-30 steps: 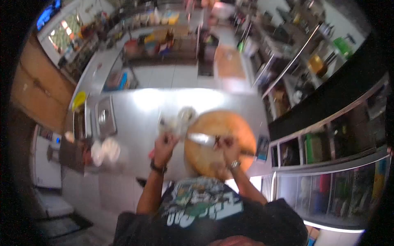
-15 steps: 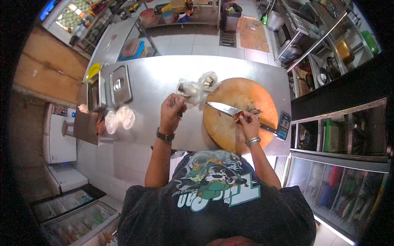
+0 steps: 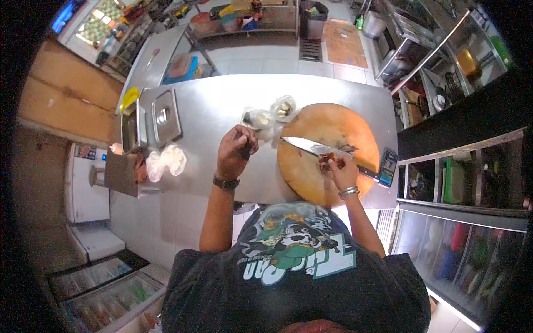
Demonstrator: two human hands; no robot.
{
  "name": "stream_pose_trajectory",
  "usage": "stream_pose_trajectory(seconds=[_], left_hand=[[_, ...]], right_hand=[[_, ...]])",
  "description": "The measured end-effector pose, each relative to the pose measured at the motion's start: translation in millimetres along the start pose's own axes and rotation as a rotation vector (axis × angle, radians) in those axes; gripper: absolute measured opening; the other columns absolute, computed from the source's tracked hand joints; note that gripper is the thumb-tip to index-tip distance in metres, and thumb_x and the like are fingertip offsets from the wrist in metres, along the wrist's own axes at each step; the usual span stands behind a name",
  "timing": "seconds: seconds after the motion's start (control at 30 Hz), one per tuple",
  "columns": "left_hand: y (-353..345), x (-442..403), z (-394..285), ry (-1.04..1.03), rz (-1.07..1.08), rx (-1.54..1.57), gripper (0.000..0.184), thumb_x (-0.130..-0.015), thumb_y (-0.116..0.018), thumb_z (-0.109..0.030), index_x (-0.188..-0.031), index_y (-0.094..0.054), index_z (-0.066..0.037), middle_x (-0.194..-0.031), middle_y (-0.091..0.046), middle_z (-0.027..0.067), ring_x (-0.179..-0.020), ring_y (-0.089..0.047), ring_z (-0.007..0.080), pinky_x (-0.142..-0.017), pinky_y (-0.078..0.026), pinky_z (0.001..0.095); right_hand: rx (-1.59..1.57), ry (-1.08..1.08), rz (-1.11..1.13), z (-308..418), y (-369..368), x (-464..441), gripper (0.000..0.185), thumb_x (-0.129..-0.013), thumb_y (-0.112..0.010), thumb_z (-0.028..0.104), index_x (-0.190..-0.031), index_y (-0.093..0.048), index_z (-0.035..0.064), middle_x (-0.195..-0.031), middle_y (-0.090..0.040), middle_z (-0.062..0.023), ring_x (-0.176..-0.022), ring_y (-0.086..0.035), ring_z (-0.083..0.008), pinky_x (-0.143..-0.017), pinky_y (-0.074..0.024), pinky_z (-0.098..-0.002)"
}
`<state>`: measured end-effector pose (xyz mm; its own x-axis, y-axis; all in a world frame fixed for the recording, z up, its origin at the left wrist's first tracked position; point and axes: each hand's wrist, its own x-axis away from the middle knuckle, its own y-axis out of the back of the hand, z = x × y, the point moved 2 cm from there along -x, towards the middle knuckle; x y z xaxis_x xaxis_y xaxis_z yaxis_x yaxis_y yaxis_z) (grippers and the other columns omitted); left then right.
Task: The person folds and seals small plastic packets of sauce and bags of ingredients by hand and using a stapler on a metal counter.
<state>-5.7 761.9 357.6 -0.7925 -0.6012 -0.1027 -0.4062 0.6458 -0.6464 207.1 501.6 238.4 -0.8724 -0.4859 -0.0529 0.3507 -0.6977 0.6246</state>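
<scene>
My right hand (image 3: 344,171) pinches a small reddish-brown piece of food (image 3: 325,161) over the round wooden chopping board (image 3: 311,180). Beneath it, a kitchen knife (image 3: 308,145) lies across the board, blade tip to the left and black handle to the right. Dark scraps (image 3: 348,149) rest just beyond the blade. My left hand (image 3: 236,152) is raised left of the board, fingers curled in; something dark shows at the fingers, too unclear to name. Beyond it, clear plastic bags (image 3: 261,117) with pale and dark contents stand on the steel table (image 3: 211,111).
A phone (image 3: 388,168) lies at the table's right edge, by the knife handle. To the left are a steel pan (image 3: 133,129), its lid (image 3: 165,115) and a knotted plastic bag (image 3: 166,162). A glass-fronted fridge (image 3: 461,255) stands at lower right.
My right hand has moved slightly right and down with the food piece, now clear of the blade. My left hand has turned a little, its fingers loosening. The view has shifted slightly.
</scene>
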Motion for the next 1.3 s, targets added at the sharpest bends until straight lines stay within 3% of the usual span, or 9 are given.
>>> stream_pose_trajectory(seconds=[0.3,0.33,0.47,0.97,1.1,1.17,1.23,1.27,1.3], left_hand=[[-10.8,9.9,8.5,0.047,-0.018,-0.150,0.018,-0.085,-0.066,-0.011,-0.096,-0.055,-0.003,-0.086,-0.059,0.0076,-0.073,-0.054,0.0149,-0.065,-0.043,0.0278],[-8.6,11.6,12.2,0.052,-0.024,-0.159,0.018,-0.084,-0.066,-0.010,-0.096,-0.055,-0.003,-0.086,-0.059,0.0074,-0.073,-0.053,0.0146,-0.065,-0.043,0.0275],[-6.6,16.0,16.0,0.086,-0.029,-0.164,0.019,-0.082,-0.067,-0.008,-0.095,-0.055,-0.003,-0.087,-0.059,0.0072,-0.072,-0.052,0.0136,-0.064,-0.042,0.0267],[-7.8,22.4,16.5,0.102,-0.037,-0.235,0.016,-0.082,-0.064,-0.007,-0.095,-0.056,-0.002,-0.087,-0.058,0.0065,-0.073,-0.052,0.0125,-0.066,-0.043,0.0260],[-6.6,21.8,25.5,0.086,-0.025,-0.144,0.033,-0.085,-0.065,-0.009,-0.114,-0.052,-0.003,-0.091,-0.059,0.0088,-0.073,-0.054,0.0134,-0.064,-0.044,0.0262],[-10.7,20.3,25.3,0.049,-0.012,-0.092,0.044,-0.087,-0.066,-0.013,-0.125,-0.048,-0.003,-0.093,-0.060,0.0106,-0.073,-0.057,0.0147,-0.062,-0.045,0.0265],[-14.9,19.2,25.8,0.119,0.036,0.079,0.071,-0.088,-0.071,-0.021,-0.144,-0.029,-0.010,-0.095,-0.060,0.0095,-0.078,-0.061,0.0159,-0.065,-0.046,0.0258],[-12.2,18.9,30.2,0.127,0.085,0.125,0.088,-0.089,-0.072,-0.033,-0.152,-0.013,-0.015,-0.098,-0.060,0.0103,-0.080,-0.063,0.0174,-0.062,-0.047,0.0267],[-15.1,20.2,30.8,0.124,0.079,0.118,0.088,-0.089,-0.072,-0.033,-0.152,-0.013,-0.015,-0.098,-0.060,0.0103,-0.080,-0.063,0.0174,-0.062,-0.047,0.0267]], right_hand=[[0.083,-0.009,0.131,16.7,-0.6,-3.5,0.023,-0.081,-0.075,0.020,-0.092,-0.070,0.0004,-0.083,-0.071,-0.0170,-0.076,-0.070,-0.0281,-0.072,-0.0547,-0.0354],[0.110,0.026,0.146,11.8,-4.8,-7.6,0.026,-0.079,-0.076,0.028,-0.086,-0.071,0.0038,-0.079,-0.070,-0.0152,-0.074,-0.068,-0.0316,-0.071,-0.0536,-0.0410],[-0.041,0.061,0.188,2.8,-10.7,-15.7,0.017,-0.081,-0.075,0.012,-0.093,-0.070,0.0020,-0.085,-0.072,-0.0149,-0.078,-0.071,-0.0256,-0.072,-0.0546,-0.0333],[0.020,0.093,0.149,-5.7,-28.2,-41.0,0.023,-0.080,-0.076,0.015,-0.100,-0.070,0.0042,-0.086,-0.073,-0.0116,-0.081,-0.071,-0.0241,-0.074,-0.0547,-0.0341],[-0.027,0.070,0.174,0.0,-27.8,-38.6,0.024,-0.081,-0.075,0.015,-0.103,-0.069,0.0054,-0.091,-0.071,-0.0110,-0.078,-0.069,-0.0237,-0.074,-0.0546,-0.0340],[0.237,0.488,-0.186,43.4,-7.9,-31.1,0.025,-0.081,-0.074,0.013,-0.105,-0.069,0.0065,-0.098,-0.068,-0.0105,-0.076,-0.064,-0.0215,-0.069,-0.0530,-0.0341],[0.060,0.461,-0.071,100.4,3.0,-16.1,0.026,-0.083,-0.074,0.014,-0.106,-0.068,0.0066,-0.101,-0.064,-0.0108,-0.075,-0.060,-0.0218,-0.070,-0.0503,-0.0352],[-0.211,0.311,0.097,128.7,5.1,-7.2,0.025,-0.083,-0.073,0.017,-0.105,-0.068,0.0065,-0.099,-0.065,-0.0118,-0.081,-0.060,-0.0256,-0.077,-0.0490,-0.0372],[-0.478,0.155,0.263,152.2,6.7,-0.6,0.025,-0.083,-0.072,0.019,-0.104,-0.069,0.0063,-0.098,-0.066,-0.0128,-0.087,-0.060,-0.0294,-0.083,-0.0477,-0.0392]])
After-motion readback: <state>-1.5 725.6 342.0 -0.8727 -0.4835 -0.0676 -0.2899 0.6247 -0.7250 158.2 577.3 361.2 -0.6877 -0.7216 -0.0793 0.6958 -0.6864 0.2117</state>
